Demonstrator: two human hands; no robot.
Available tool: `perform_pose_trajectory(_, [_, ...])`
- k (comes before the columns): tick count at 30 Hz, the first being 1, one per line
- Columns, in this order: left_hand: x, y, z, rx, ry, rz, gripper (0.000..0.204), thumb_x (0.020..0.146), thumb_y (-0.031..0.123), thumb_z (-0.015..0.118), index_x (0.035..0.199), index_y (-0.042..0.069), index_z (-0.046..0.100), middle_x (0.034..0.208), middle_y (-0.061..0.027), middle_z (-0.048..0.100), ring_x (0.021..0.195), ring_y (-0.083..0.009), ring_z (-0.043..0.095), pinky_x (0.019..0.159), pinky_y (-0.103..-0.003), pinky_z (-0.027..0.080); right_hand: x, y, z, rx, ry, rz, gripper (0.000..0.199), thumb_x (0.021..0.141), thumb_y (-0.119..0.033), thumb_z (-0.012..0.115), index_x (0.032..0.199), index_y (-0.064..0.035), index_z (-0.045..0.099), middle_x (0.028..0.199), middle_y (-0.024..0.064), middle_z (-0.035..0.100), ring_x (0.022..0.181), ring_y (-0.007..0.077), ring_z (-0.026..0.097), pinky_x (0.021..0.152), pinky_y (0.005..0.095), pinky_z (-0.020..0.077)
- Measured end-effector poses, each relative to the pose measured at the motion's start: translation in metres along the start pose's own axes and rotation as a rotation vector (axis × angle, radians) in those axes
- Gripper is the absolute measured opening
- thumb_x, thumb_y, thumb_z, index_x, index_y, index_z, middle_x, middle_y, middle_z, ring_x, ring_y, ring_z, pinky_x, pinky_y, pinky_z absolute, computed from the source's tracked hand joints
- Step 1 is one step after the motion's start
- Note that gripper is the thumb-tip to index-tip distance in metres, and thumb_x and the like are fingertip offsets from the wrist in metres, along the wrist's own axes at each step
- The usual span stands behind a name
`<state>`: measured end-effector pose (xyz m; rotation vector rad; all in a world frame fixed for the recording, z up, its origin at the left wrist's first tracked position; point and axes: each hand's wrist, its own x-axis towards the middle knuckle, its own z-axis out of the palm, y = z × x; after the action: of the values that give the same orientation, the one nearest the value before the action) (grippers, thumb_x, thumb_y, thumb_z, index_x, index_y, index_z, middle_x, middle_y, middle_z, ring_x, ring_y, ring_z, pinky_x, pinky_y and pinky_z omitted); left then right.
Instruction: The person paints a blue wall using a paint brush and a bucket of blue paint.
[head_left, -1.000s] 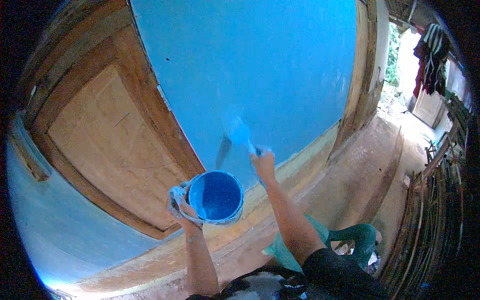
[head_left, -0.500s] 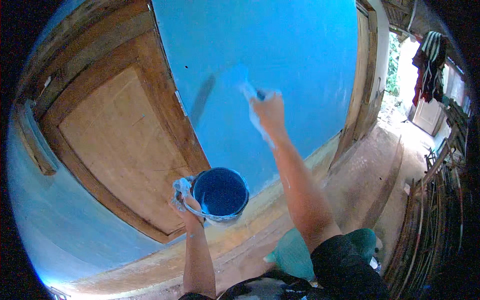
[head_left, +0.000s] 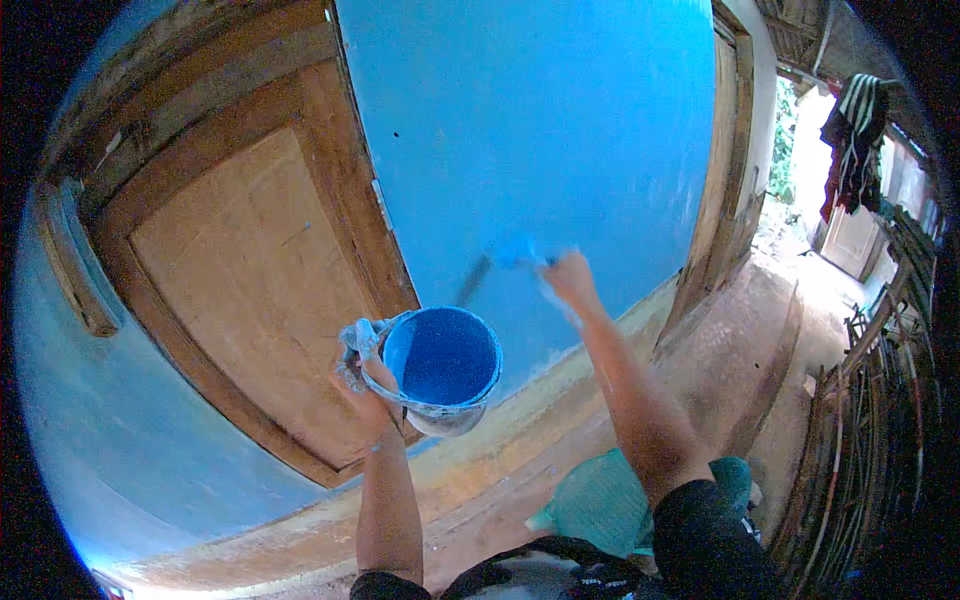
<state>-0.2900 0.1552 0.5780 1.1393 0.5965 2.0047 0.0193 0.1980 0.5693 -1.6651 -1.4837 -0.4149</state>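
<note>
My left hand (head_left: 364, 380) is closed on a paint bucket (head_left: 447, 421) at its rim and wire handle, along with a crumpled, paint-smeared whitish wrap. The bucket's mouth tips toward me, and its inside is coated with blue. Right of it and a little higher, my right hand (head_left: 570, 282) is wrapped round a paintbrush (head_left: 517, 253), whose blue-smeared head is blurred by motion. The brush is close to the bright blue wall (head_left: 560, 120); whether the bristles touch it I cannot tell. Its shadow falls on the wall just above the bucket.
A wooden door (head_left: 260, 250) in a brown frame stands on the left. Behind my right arm rests a green sack (head_left: 595, 500) on the ground. Bundled sticks (head_left: 870, 450) line the right side, below hanging clothes (head_left: 855, 140). Another wooden door frame (head_left: 722, 170) bounds the wall.
My right hand has moved down with the paintbrush, nearer the bucket's level. The bucket in my left hand has risen slightly, and the view has shifted a little.
</note>
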Motion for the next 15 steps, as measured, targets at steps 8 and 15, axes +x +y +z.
perform_pose_trajectory(8, [0.013,0.021,0.024,0.32,-0.083,0.205,0.023,0.092,0.021,0.051,0.085,0.0,0.059,0.08,-0.0066,0.062,0.074,-0.0163,0.06,0.068,-0.03,0.049,0.106,-0.074,-0.066,0.336,0.105,0.15,0.037,0.078,-0.038,0.065,0.085,-0.0017,0.068,0.083,0.02,0.061,0.082,0.0339,0.059,0.064,0.0419,0.0462])
perform_pose_trajectory(15, [0.019,0.038,0.025,0.082,-0.019,0.039,0.026,0.092,0.022,0.053,0.077,0.0,0.057,0.076,-0.0067,0.061,0.073,-0.0143,0.06,0.067,-0.028,0.05,-0.003,0.008,-0.021,0.04,-0.088,-0.091,0.037,0.08,-0.04,0.06,0.075,-0.0039,0.067,0.074,0.0226,0.06,0.066,0.0397,0.06,0.059,0.0511,0.0481])
